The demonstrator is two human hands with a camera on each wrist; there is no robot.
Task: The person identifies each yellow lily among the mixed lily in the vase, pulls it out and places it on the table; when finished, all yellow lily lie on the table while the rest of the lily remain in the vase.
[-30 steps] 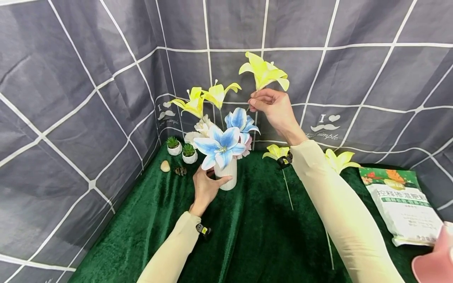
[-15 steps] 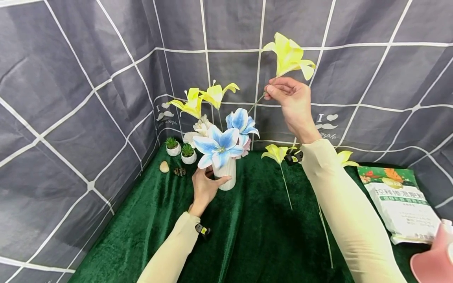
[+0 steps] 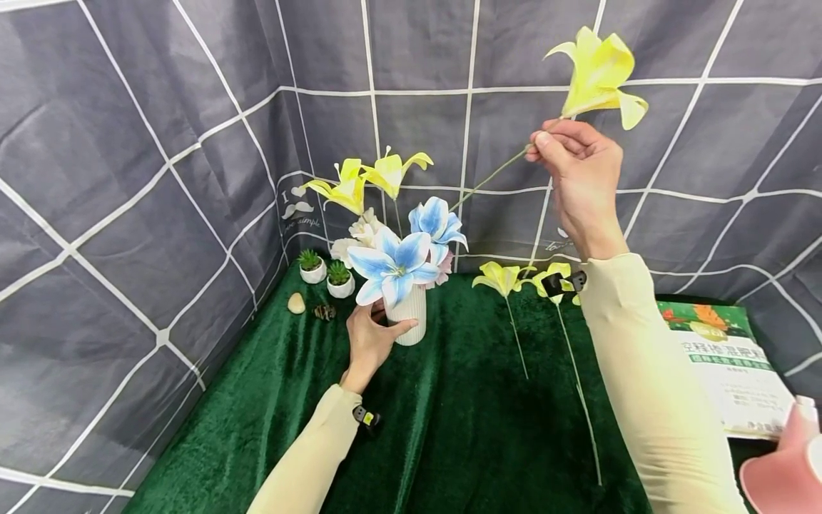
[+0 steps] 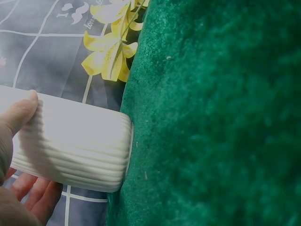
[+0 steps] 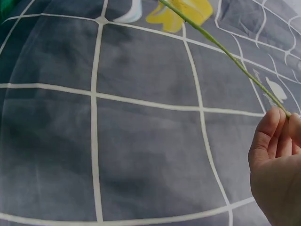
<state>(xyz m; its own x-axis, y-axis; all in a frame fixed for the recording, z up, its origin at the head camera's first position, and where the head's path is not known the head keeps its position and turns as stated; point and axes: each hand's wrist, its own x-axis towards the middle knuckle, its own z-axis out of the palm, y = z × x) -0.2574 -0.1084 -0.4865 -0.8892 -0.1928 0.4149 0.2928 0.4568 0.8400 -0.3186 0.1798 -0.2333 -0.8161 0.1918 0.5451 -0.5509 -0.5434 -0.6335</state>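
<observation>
A white ribbed vase [image 3: 411,321] stands on green velvet cloth, and my left hand [image 3: 370,341] grips its lower side. In the left wrist view the thumb lies along one side of the vase [image 4: 80,141] and fingers wrap beneath. Blue lilies [image 3: 394,265], pale blossoms and two yellow lilies [image 3: 390,171] rise from the vase. Up at the right, my right hand [image 3: 584,175] pinches the stem of another yellow lily [image 3: 597,75] just under its bloom. That green stem [image 5: 221,47] slants down left and disappears behind the blue flowers; its lower end is hidden.
Two more yellow lilies [image 3: 499,277] lie on the cloth right of the vase. Two small potted succulents [image 3: 312,265], a pale stone [image 3: 296,303] and a pine cone [image 3: 324,312] sit at left. At right are a fertilizer-like bag [image 3: 738,378] and a pink container [image 3: 780,475].
My right hand has moved up and to the right with the yellow lily, and more of its stem shows. My left hand stays on the vase.
</observation>
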